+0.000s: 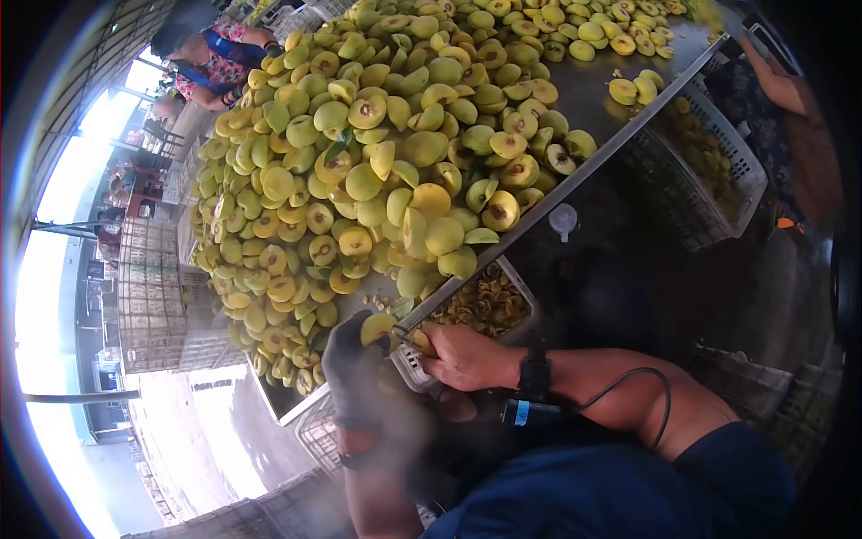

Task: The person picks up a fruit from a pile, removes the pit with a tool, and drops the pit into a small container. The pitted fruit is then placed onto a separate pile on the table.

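My left hand [353, 359], in a dark glove, holds a green-yellow fruit half [377, 329] at the table's edge. Bare but for a strap at the wrist, my right hand [467, 357] is closed on a small tool [401, 333], whose metal part points at the fruit; its handle is mostly hidden in the fingers. Just beyond both hands rises a large heap of halved fruit [359, 180], some halves showing brown centres. Under the table edge, beside my right hand, is a white basket [532, 304] with brown and yellow scraps.
The metal table edge [575, 180] runs diagonally. A crate [750, 180] holding fruit pieces stands at right, near a person's arm [777, 85]. Another person [211, 58] is across the heap at upper left. A white cup [563, 218] is below the edge. Stacked crates [151, 296] stand left.
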`<state>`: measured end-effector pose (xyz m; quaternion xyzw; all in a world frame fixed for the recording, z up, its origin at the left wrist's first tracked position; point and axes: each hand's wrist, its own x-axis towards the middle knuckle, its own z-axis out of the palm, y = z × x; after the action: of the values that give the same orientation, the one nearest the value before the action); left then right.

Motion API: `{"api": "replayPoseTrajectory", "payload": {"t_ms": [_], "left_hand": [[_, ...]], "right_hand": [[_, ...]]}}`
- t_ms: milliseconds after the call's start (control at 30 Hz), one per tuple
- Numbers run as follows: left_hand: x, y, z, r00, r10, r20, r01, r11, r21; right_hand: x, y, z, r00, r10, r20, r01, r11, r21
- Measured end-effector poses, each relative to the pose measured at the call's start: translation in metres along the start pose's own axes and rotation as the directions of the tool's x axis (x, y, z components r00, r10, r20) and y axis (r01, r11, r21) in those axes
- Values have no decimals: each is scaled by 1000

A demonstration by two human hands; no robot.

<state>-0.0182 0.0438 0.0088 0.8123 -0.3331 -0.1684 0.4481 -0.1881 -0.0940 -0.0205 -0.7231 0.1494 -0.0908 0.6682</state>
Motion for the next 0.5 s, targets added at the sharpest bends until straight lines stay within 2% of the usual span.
{"api": "replayPoseTrajectory", "payload": {"t_ms": [33,67,133,333,367,467,500], "left_hand": [[-8,9,11,1000,-5,-18,3,995,-95],[-16,17,20,996,58,-62,-59,998,-28],[-26,21,34,991,47,-126,-48,999,-6],[-41,29,50,956,179,-234,-109,952,286],[-42,33,52,946,203,-252,-112,936,334],[-44,38,61,932,97,-348,-63,992,108],[-44,36,62,930,95,-354,-55,991,119]], "right_hand": [[-2,-4,-2,1000,1,-14,-1,1000,12],[-4,-1,-1,999,-15,-31,14,1000,-24],[-5,10,2,997,-47,-61,41,995,-94],[-15,-2,-6,998,19,-64,-39,945,-325],[-14,-3,-7,998,16,-66,-36,948,-316],[-13,-5,-11,997,20,-70,-40,957,-286],[-14,-7,-12,998,27,-65,-44,960,-277]]}}
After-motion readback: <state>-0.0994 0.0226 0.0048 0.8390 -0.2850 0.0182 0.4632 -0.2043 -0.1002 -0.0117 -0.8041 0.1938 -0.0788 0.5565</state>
